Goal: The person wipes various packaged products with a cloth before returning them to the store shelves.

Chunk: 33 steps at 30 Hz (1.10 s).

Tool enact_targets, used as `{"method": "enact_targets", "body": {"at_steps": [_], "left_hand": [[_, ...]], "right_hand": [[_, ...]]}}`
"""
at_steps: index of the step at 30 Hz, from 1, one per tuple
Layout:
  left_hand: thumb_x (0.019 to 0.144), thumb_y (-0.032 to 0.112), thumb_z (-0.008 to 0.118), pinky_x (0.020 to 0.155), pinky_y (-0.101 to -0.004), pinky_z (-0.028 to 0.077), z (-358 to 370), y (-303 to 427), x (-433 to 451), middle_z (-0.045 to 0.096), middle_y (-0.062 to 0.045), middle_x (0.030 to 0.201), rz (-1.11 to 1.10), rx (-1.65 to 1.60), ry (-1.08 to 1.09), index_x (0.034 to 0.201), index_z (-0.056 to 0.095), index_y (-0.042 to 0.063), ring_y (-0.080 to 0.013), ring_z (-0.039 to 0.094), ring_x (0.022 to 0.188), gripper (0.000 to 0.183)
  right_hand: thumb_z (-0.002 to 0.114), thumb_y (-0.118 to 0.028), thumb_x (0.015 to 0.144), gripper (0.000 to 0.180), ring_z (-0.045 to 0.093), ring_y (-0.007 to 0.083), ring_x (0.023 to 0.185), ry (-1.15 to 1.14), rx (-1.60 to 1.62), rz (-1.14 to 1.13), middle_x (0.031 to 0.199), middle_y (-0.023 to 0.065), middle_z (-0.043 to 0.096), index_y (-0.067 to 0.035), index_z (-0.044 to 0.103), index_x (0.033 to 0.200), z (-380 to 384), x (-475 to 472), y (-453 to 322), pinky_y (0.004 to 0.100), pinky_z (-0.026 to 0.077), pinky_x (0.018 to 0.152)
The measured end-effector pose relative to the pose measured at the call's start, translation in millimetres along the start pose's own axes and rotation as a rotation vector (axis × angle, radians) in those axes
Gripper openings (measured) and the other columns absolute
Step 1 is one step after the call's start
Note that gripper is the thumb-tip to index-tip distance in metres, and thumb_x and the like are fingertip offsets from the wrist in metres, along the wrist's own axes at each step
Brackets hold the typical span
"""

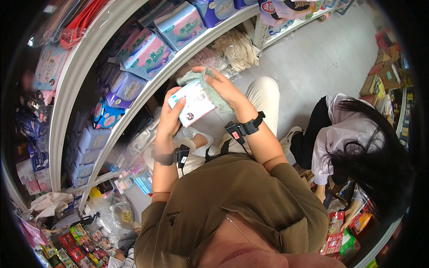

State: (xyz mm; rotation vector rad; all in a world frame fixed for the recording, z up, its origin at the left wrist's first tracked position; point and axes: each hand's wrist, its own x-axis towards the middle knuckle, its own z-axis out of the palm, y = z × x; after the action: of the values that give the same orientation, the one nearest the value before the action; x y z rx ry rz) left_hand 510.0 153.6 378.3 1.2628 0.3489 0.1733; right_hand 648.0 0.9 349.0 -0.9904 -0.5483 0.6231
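Before my chest, a white plastic-wrapped pack (197,102) with printed characters and a dark round emblem is gripped by its left end in my left hand (171,112). The thumb of that hand lies across the top face. My right hand (221,87) holds a pale green cloth (211,90), which lies against the far and right sides of the pack. Part of the cloth hangs down below the right palm. Below both hands are my bent knees in cream trousers (268,97).
White shelves (214,31) curve along the left with pink-and-blue packs (147,53) and purple packs (124,87). Cream gloves (236,50) in a bundle lie under the lowest shelf. At right a co-worker (348,134) bends over snack bags (335,231). Grey tiled floor (321,50) stretches ahead.
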Motion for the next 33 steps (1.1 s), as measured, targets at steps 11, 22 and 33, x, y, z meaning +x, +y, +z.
{"method": "enact_targets", "body": {"at_steps": [11,22,33], "left_hand": [[0.088,0.025,0.069,0.092,-0.0309,0.047,10,2,7,0.055,-0.008,0.115,-0.017,-0.088,-0.137,0.128,0.044,0.003,-0.0164,0.055,0.106,0.052],[0.076,0.015,0.076,0.093,-0.0353,0.046,154,48,55,0.057,-0.015,0.117,0.29,0.393,-0.525,0.151,0.02,0.008,-0.0232,0.057,0.108,0.095],[0.074,0.021,0.075,0.079,-0.034,0.049,336,63,77,0.062,-0.015,0.09,0.356,0.849,-1.32,0.151,0.019,0.005,-0.0232,0.061,0.082,0.096]], "right_hand": [[0.051,-0.027,0.098,0.03,0.064,0.0156,0.088,0.238,0.416,0.181,0.098,0.0066,0.066,-0.002,0.061,0.11,-38,5,52,0.0279,0.051,0.077],[0.05,-0.032,0.098,0.04,0.065,0.0227,0.098,0.523,0.49,-0.21,0.112,0.0138,0.064,0.0,0.053,0.122,-107,-33,41,0.0344,0.054,0.084],[0.049,-0.03,0.097,0.04,0.064,0.0225,0.099,0.82,0.592,-0.359,0.114,0.0134,0.063,0.0,0.051,0.125,-179,-84,-4,0.0338,0.053,0.085]]}}
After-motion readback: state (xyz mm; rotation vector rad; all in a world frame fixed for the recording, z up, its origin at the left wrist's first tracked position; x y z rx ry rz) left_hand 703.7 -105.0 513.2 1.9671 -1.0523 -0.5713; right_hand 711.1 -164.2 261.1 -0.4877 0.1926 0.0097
